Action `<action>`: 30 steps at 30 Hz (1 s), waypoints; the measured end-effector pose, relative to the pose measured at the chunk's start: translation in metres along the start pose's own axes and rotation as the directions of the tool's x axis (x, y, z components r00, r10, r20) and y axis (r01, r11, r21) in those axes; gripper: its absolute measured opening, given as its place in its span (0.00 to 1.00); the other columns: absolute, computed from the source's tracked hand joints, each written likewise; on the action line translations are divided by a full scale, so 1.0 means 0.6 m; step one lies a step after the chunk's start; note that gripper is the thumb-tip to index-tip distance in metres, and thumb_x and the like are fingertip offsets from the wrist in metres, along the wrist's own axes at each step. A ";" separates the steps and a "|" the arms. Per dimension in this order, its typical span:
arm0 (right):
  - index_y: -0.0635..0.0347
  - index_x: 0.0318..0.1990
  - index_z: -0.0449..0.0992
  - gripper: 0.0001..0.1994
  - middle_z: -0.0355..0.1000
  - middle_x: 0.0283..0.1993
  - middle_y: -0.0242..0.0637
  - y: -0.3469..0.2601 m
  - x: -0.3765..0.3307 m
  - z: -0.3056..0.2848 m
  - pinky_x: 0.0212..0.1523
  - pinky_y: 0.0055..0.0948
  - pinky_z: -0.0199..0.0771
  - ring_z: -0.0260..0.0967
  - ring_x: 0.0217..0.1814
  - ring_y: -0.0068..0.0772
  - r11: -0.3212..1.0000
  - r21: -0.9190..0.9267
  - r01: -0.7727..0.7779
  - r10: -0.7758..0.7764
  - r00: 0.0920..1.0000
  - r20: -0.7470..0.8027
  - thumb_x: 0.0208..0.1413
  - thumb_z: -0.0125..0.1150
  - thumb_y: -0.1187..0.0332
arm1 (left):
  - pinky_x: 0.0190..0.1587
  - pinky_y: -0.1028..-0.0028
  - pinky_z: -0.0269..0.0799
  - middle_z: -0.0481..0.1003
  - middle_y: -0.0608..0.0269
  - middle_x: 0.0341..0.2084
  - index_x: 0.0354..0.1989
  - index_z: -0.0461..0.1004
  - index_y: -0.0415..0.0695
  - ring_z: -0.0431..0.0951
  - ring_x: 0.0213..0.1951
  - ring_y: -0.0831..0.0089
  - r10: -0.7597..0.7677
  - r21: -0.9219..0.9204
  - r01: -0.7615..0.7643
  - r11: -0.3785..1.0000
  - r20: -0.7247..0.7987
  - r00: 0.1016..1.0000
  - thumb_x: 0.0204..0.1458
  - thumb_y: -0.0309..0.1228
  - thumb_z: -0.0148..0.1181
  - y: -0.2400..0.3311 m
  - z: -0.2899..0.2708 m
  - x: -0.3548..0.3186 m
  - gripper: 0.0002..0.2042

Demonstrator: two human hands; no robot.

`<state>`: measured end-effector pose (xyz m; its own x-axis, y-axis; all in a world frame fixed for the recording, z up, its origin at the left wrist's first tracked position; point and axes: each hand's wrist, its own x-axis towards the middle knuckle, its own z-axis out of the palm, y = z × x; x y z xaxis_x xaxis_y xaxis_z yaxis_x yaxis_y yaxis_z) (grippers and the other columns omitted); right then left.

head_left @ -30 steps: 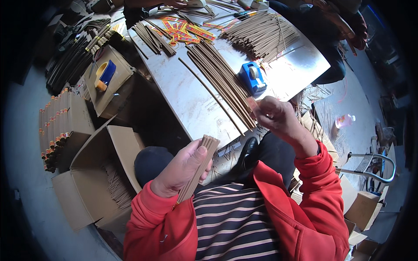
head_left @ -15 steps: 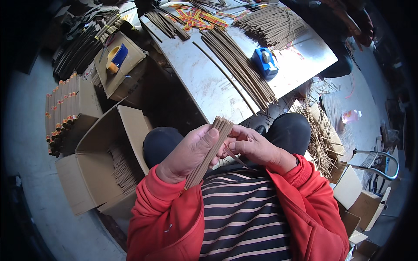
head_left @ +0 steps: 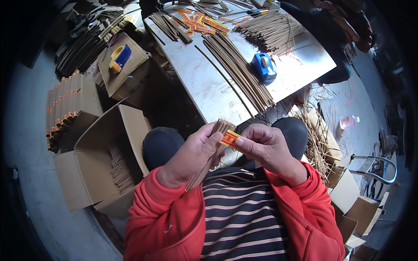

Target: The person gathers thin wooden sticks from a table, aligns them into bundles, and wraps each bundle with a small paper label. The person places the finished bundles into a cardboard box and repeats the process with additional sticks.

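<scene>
My left hand (head_left: 196,150) is closed round a bundle of brown incense sticks (head_left: 224,126), held at a slant above my lap. Across the upper part of the bundle lies a red and yellow paper label (head_left: 230,138). My right hand (head_left: 265,148) pinches the label's right end between thumb and fingers. The left thumb rests at the label's other end. The bundle's lower end points down toward my left sleeve.
Ahead, a pale table (head_left: 187,69) carries loose incense sticks (head_left: 239,71), a blue tape dispenser (head_left: 264,68) and scattered labels (head_left: 201,21). An open cardboard box (head_left: 82,174) stands at left, near wrapped bundles (head_left: 63,102). Sticks lie heaped at right (head_left: 320,152). Another person sits far right.
The label's red and yellow printed face now shows across the bundle's front; before, only a thin strip hung under my right hand. My right hand has turned and now pinches the label's end.
</scene>
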<state>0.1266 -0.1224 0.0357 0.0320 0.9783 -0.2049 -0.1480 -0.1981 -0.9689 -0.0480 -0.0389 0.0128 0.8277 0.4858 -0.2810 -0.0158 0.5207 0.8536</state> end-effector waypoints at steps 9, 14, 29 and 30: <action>0.69 0.28 0.74 0.12 0.69 0.19 0.31 0.008 0.011 0.009 0.21 0.17 0.63 0.62 0.22 0.13 0.970 -0.237 0.054 -0.087 0.988 -0.127 0.53 0.61 0.66 | 0.27 0.85 0.62 0.65 0.71 0.26 0.53 0.60 0.40 0.63 0.25 0.86 0.015 0.064 -0.016 0.998 0.027 1.000 0.60 0.43 0.42 0.005 0.015 -0.002 0.20; 0.70 0.28 0.74 0.12 0.69 0.19 0.32 0.015 0.009 0.017 0.20 0.18 0.63 0.62 0.22 0.13 0.963 -0.245 0.116 -0.160 0.972 -0.170 0.52 0.61 0.67 | 0.27 0.85 0.62 0.67 0.70 0.27 0.55 0.58 0.40 0.65 0.25 0.85 0.014 0.019 -0.014 1.000 0.021 1.000 0.60 0.43 0.42 0.002 0.015 -0.001 0.21; 0.66 0.24 0.73 0.13 0.67 0.17 0.29 0.019 0.017 0.000 0.19 0.17 0.61 0.59 0.20 0.12 0.953 -0.288 0.094 -0.131 0.985 -0.111 0.50 0.63 0.64 | 0.22 0.88 0.61 0.66 0.71 0.22 0.47 0.64 0.38 0.64 0.20 0.88 0.038 0.089 -0.035 0.995 -0.032 0.999 0.61 0.44 0.38 0.004 0.017 -0.003 0.20; 0.66 0.24 0.73 0.13 0.66 0.17 0.29 0.021 0.019 -0.003 0.19 0.16 0.61 0.59 0.20 0.12 0.956 -0.276 0.095 -0.127 0.987 -0.099 0.50 0.64 0.64 | 0.22 0.88 0.62 0.66 0.70 0.22 0.47 0.64 0.38 0.64 0.20 0.88 0.021 0.068 -0.019 0.997 -0.034 0.999 0.61 0.45 0.38 0.004 0.018 -0.003 0.20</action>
<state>0.1271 -0.1140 0.0209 0.1481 0.9846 -0.0932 0.1345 -0.1134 -0.9844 -0.0436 -0.0461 0.0198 0.8074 0.5205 -0.2777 0.0070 0.4623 0.8867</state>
